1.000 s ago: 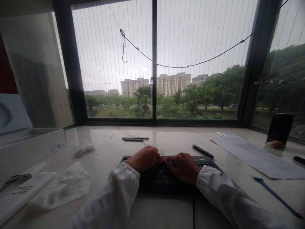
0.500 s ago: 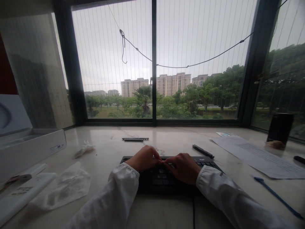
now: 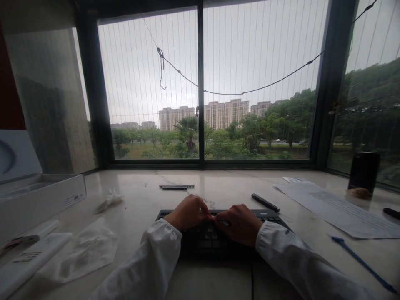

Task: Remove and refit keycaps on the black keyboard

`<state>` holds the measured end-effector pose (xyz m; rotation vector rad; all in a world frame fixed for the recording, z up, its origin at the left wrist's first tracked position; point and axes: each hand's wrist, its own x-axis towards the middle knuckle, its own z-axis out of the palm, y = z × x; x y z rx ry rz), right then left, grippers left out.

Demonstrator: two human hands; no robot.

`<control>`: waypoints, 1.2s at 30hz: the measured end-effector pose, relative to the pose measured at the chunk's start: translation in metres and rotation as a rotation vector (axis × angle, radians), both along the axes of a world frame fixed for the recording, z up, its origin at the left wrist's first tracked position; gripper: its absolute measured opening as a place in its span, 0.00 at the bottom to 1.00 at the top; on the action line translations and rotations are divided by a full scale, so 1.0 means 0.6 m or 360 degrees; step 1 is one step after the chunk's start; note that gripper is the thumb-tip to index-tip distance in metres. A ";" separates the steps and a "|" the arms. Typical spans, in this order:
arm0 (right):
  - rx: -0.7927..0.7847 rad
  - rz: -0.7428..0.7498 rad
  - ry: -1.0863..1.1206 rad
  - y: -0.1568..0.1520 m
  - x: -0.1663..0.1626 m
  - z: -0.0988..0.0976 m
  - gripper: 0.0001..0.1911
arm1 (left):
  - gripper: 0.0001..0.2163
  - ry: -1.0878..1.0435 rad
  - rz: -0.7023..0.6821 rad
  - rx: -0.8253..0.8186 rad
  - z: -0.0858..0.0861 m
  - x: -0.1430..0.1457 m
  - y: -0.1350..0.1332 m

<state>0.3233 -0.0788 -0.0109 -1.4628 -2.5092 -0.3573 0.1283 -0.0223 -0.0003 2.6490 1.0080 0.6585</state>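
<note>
A black keyboard lies on the pale marbled counter, partly covered by my hands and sleeves. Above its upper middle, my left hand is closed, its fingertips pinched together. Facing it, my right hand is closed too, and the fingertips of both hands meet. Whatever sits between them is too small or too hidden to make out. Beyond the keyboard lie thin dark strips. To its upper right rests a dark bar-shaped piece.
On the left stand an open white box, a white flat pack and a crumpled tissue. Printed paper, a blue stick-like tool and a dark upright object are on the right. A window closes off the back.
The view has tilted slightly, so the scene sits a little lower. Both hands keep their pinched pose over the keyboard, with only small finger shifts.
</note>
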 end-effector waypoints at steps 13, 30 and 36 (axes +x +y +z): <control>-0.0003 0.0108 -0.0013 0.006 0.009 0.002 0.21 | 0.16 -0.0141 -0.0016 -0.0231 -0.011 -0.007 0.015; -0.0004 0.0151 -0.0002 0.003 0.004 0.002 0.21 | 0.12 -0.0164 -0.0062 -0.0367 -0.011 -0.015 0.018; -0.0026 0.0149 -0.0006 0.003 0.006 0.002 0.21 | 0.14 -0.0170 -0.0091 -0.0371 -0.012 -0.013 0.018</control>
